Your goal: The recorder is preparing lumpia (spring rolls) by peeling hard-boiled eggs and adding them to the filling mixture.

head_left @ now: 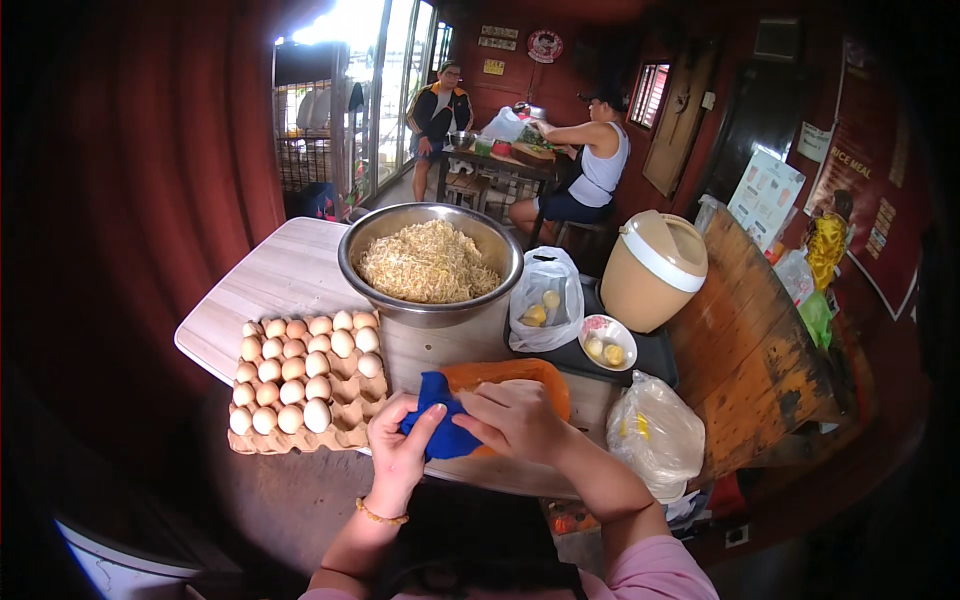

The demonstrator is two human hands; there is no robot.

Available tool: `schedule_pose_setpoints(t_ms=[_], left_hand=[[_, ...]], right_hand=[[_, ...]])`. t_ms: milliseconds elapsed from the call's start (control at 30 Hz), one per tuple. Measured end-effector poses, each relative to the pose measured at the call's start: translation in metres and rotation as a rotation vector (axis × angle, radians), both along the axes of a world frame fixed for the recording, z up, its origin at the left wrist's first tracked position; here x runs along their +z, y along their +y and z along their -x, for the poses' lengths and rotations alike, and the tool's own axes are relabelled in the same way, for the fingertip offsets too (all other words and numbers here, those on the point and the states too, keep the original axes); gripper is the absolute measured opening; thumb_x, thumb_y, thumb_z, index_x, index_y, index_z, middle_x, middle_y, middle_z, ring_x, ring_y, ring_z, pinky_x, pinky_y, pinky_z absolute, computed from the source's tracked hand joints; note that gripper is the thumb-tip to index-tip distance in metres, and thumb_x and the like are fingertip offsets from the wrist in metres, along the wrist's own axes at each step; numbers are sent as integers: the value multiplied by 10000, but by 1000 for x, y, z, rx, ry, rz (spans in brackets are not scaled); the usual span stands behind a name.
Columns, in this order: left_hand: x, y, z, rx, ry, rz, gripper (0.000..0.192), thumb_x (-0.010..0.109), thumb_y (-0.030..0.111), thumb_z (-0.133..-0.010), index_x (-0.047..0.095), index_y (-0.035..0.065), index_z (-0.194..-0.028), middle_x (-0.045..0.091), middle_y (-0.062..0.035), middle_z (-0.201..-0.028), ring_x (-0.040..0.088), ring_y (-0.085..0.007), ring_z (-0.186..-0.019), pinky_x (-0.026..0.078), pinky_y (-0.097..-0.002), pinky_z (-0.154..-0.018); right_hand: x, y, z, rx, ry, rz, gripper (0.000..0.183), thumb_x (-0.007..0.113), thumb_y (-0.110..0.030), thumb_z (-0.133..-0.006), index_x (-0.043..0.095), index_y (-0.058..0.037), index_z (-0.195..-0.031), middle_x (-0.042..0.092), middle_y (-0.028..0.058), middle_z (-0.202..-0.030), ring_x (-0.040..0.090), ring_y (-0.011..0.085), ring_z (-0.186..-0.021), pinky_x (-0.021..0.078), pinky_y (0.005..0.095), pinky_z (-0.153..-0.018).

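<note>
My left hand (pixel 397 439) grips a bunched blue cloth (pixel 448 441) between thumb and fingers. From the other side my right hand (pixel 525 416) pinches the same cloth, its fingers bent over it. Whether anything is wrapped inside cannot be seen. Beneath both hands sits an orange plastic container (pixel 551 379), partly covered by them. Left of my hands lies a cardboard egg tray (pixel 349 417) holding rows of brown and pale eggs (pixel 292 367); several of its right-hand cups are vacant. Beyond is a steel bowl (pixel 431 309) heaped with what look like bean sprouts (pixel 427 262).
A white plastic bag (pixel 559 322) and a small bowl (pixel 607 324), both with yellowish round pieces, rest on a dark tray (pixel 652 364). A beige cooler jug (pixel 649 281) and a filled clear bag (pixel 656 431) flank the right side. Two people sit around a farther table (pixel 502 166).
</note>
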State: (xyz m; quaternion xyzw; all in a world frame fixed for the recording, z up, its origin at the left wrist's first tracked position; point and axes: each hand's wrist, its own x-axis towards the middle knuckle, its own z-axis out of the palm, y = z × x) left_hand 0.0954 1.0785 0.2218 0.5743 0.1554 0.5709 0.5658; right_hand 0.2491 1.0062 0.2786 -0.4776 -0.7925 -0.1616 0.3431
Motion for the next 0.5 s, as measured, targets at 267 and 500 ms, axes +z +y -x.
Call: schedule_pose_setpoints(t_ms=[267,500], left_hand=[[21,-18,11,-44,-73,-47,175,710,-56,-759,558,24,-726,552,-20,-749,501,-69,-683,396,-207,-649],[21,7,31,76,-312,109,134,610,24,-864,518,45,-767,551,-14,-729,488,-68,-645,401,-202,-622]], right_hand=[[3,-17,9,132,56,-223,143,745,-111,-691,615,-68,-731,540,14,-623,504,168,-485,380,302,-491],[-11,-16,11,118,67,-127,222,738,-151,-741,638,-77,-925,581,2,-725,580,153,-627,451,293,-617]])
